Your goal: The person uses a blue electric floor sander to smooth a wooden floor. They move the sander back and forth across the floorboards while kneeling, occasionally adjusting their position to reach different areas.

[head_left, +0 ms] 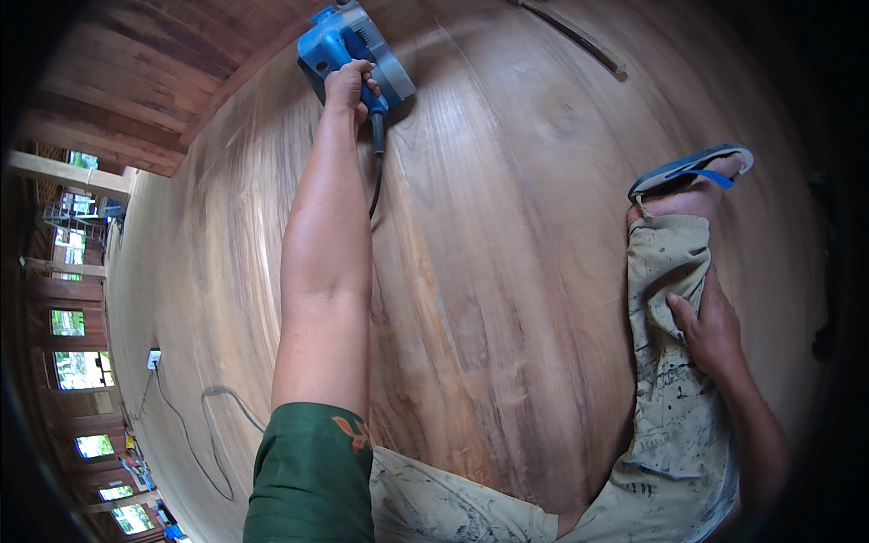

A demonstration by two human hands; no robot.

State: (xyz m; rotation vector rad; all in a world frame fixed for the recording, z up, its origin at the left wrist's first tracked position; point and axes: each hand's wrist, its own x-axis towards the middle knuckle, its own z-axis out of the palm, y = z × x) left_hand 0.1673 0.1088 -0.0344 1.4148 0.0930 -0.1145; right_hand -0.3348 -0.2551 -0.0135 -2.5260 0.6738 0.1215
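Note:
My left hand (348, 86) is wrapped round the rear handle of a blue and grey belt sander (385, 68). The sander rests on the wooden floor (471, 235) beside the base of a plank wall, my left arm stretched far out to it. From its handle a black cord (377, 172) trails back and passes behind my forearm. My right hand (711, 330) grips my right shin over the paint-stained beige trousers (670, 416), the thumb showing in front and the other fingers mostly hidden. Below that leg, my foot wears a blue and grey flip-flop (692, 170).
A plank wall (154, 72) borders the floor at the upper left. A thin wooden stick (579, 41) lies at the far right. On the left, a white socket block (155, 358) joins a grey cable (217, 443) looping over the floor. Beyond are windows and a ladder-like frame (72, 217).

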